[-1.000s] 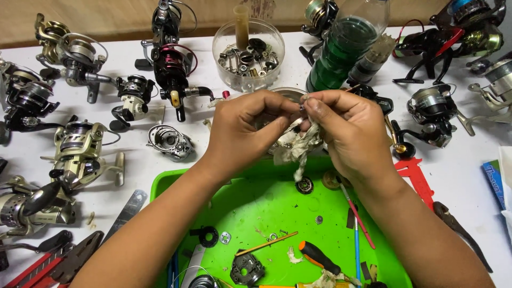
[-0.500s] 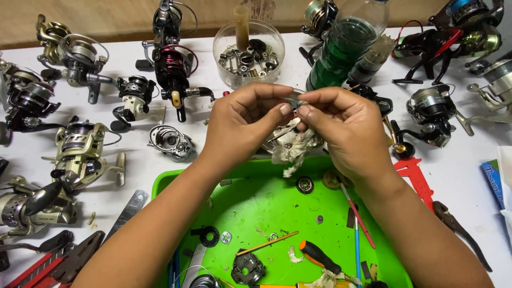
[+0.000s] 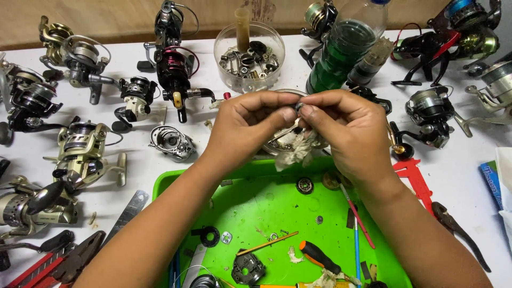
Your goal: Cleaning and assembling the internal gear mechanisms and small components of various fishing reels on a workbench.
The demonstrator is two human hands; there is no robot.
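Small metal part (image 3: 297, 108), pinched between both hands' fingers (image 3: 288, 113), above green tray (image 3: 266, 202)

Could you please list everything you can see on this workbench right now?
Table: one, white, under everything.
Tray: one, bright green, front centre.
Fishing reels: about a dozen, silver, black, red and gold, spread left, back and right.
Parts tub: one, clear, round, back centre, holding metal bits.
Bottle: one, clear with green inside, right of the tub.
Screwdriver: one, orange and black handle, in the tray.
Pliers: one pair, red handles, front left.
Caliper: one, red, right of the tray.
Rag: one, dirty white, below the hands.
Small metal part: one, silver, pinched between both hands.
Left hand: above the tray's far edge.
Right hand: beside it.
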